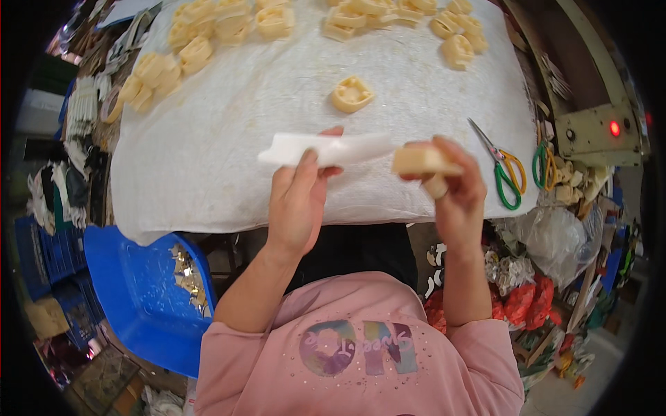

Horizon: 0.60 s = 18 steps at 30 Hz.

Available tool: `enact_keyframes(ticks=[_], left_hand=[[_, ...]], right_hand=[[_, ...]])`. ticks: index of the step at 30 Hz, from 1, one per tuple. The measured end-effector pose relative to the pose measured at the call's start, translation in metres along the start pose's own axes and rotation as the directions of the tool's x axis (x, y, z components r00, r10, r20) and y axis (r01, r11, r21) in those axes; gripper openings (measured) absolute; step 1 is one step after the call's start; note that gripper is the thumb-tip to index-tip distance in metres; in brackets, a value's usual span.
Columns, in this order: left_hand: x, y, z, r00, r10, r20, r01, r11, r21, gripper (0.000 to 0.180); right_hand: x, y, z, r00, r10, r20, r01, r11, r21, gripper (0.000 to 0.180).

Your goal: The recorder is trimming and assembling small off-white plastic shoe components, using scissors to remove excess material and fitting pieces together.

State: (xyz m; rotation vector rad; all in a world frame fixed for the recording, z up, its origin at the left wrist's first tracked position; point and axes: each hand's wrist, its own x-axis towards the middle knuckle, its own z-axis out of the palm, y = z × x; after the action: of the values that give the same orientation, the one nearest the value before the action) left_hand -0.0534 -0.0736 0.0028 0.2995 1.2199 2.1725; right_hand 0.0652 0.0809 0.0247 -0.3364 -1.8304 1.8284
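My left hand [300,197] pinches a long, smooth white strip [361,147] near its left part, thumb on top and fingers beneath. The strip lies level above the cloth-covered table [229,187], its left end notched. Just right of the strip's far end, my right hand [465,191] grips a cream-coloured moulded piece [420,161], blurred by motion. Whether the strip and the piece touch is hard to tell. Beyond both hands, a similar cream piece [352,94] with a hollow, ridged inside sits alone on the cloth.
Heaps of cream pieces [198,52] line the table's far side and far left. Green-and-orange-handled scissors [510,177] lie at the right. A blue tub [149,298] with shiny metal bits stands below left. A machine with a lit red lamp [615,129] and clear plastic bags [555,236] are at the right.
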Motion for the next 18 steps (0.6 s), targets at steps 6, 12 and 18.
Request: enact_keyframes(ticks=[6,12,18], left_hand=[[-0.033,-0.006,0.005,0.999,-0.047,0.028,0.052,0.978,-0.203,0.041],[-0.045,0.006,0.016,0.992,-0.034,0.123,0.053,0.986,-0.16,0.042],[-0.051,0.011,0.018,0.989,-0.012,0.144,0.032,0.991,-0.133,0.043]], right_hand=[[-0.018,-0.008,0.015,0.898,-0.386,0.211,0.439,0.82,-0.368,0.049],[-0.019,0.008,0.032,0.859,-0.494,0.131,0.511,0.835,-0.205,0.055],[-0.019,0.012,0.038,0.767,-0.63,0.124,0.638,0.726,-0.255,0.053]])
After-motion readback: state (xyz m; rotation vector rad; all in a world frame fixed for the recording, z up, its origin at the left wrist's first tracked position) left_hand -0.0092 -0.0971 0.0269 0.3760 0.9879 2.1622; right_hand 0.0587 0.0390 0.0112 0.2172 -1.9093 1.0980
